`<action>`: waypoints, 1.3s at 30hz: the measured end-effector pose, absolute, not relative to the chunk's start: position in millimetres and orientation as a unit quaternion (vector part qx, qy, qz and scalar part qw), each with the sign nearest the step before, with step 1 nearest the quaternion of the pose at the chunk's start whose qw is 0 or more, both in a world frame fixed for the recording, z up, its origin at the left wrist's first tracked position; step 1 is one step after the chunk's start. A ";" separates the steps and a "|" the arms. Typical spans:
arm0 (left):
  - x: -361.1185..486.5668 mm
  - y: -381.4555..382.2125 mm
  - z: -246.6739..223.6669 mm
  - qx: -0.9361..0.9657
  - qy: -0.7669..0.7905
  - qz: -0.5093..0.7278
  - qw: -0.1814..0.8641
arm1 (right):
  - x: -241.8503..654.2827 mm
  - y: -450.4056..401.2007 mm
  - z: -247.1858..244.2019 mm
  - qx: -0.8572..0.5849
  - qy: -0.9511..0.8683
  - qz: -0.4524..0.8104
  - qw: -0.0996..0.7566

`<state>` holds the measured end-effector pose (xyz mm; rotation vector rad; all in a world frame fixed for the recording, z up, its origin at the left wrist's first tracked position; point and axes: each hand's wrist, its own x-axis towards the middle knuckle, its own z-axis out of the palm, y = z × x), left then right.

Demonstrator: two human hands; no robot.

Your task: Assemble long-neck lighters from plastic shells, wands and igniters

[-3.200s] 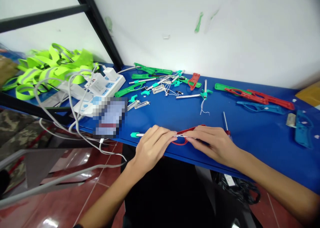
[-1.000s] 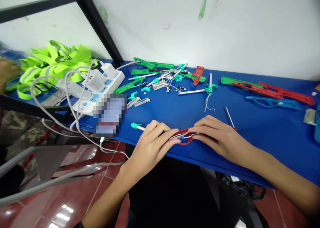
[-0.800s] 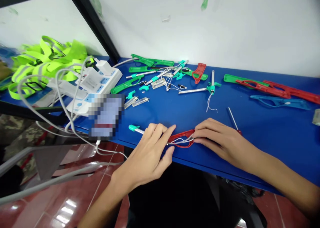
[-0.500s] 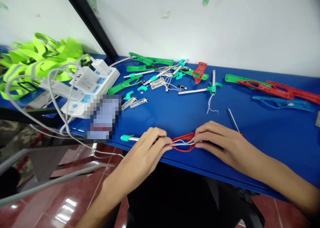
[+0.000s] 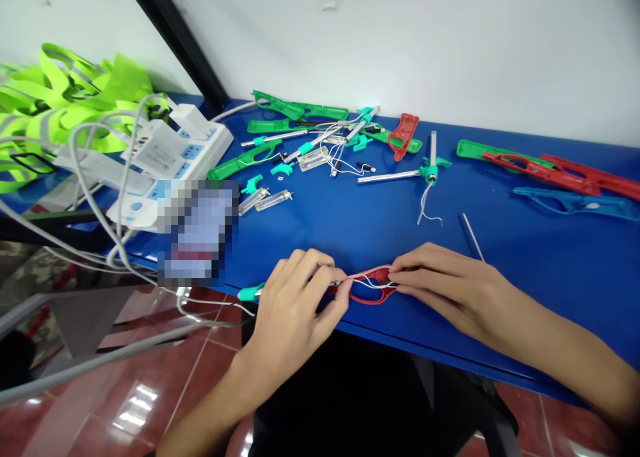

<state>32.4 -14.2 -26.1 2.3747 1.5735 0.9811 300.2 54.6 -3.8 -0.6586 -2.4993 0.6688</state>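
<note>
Between my hands, at the front edge of the blue table, lies a red plastic shell (image 5: 373,298) with an oval opening. White wires (image 5: 367,277) run along it. My left hand (image 5: 300,303) pinches the wires at the shell's left end, its palm over a metal tube whose teal tip (image 5: 249,293) sticks out at the left. My right hand (image 5: 450,283) closes on the shell's right end, thumb and fingers pressed together; a small dark part shows at its fingertips. Most of the shell's two ends is hidden under my fingers.
Green shells (image 5: 273,125), metal tubes (image 5: 390,177) with teal clips and wires, and clear pieces (image 5: 273,200) lie behind. Red shells (image 5: 575,177) and a blue shell (image 5: 580,205) are at right, a thin rod (image 5: 473,235) nearer. Left are a phone (image 5: 197,233), power strip (image 5: 200,153) and yellow straps (image 5: 75,103).
The fingers of my left hand have shifted, and its thumb and forefinger now pinch the wires a little farther right. The wires bow upward more. The whole view has moved slightly.
</note>
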 end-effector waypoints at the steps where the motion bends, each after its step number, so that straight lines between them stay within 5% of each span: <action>1: 33.4 -13.5 -27.2 0.785 0.523 0.328 0.057 | 300.5 53.9 -5.0 -0.244 -0.912 0.236 0.230; 17: 8.8 -20.3 -13.9 0.833 0.459 0.257 0.171 | 297.6 54.9 3.0 -0.299 -0.890 0.255 0.231; 39: 15.3 -18.5 -15.5 0.772 0.489 0.353 0.203 | 292.8 49.0 -4.5 -0.328 -0.887 0.219 0.239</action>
